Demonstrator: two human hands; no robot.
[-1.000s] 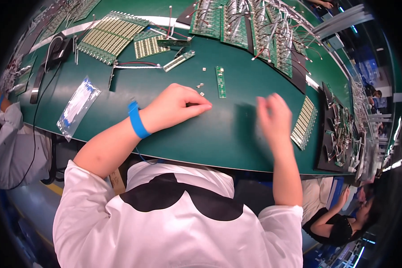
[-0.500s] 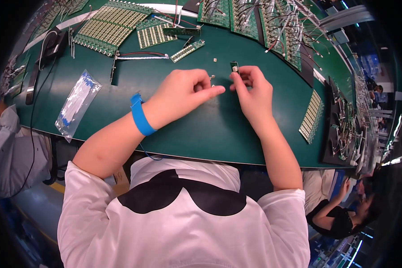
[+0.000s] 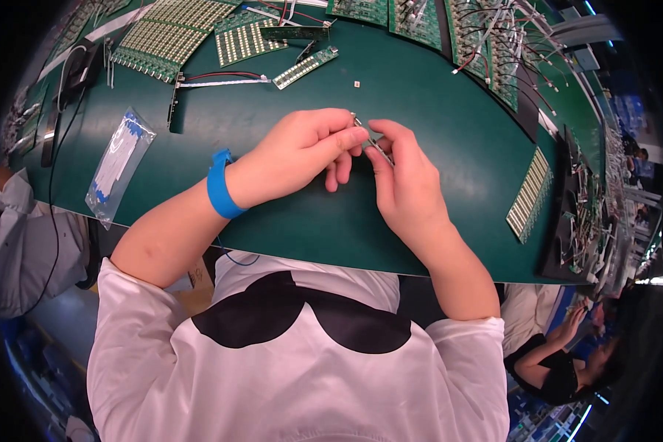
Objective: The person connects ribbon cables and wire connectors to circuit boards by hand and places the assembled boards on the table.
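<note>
A small narrow circuit board is held between my hands, seen almost edge-on. My right hand grips its near right end between thumb and fingers. My left hand, with a blue wrist strap above it, has thumb and index finger closed at the board's far end. A small part shows at those fingertips, too small to name. On the table beyond them lies a tiny pale connector. Past that is a short green board with rows of light pads.
Large panels of boards lie at the far left, wired boards at the far right. A clear bag of white and blue pieces lies left. A narrow board panel rests at right, beside a black tray of wired boards.
My right hand has brought the small board down and tilted it toward my left hand. The left fingers have moved against its far end. The view has shifted slightly.
</note>
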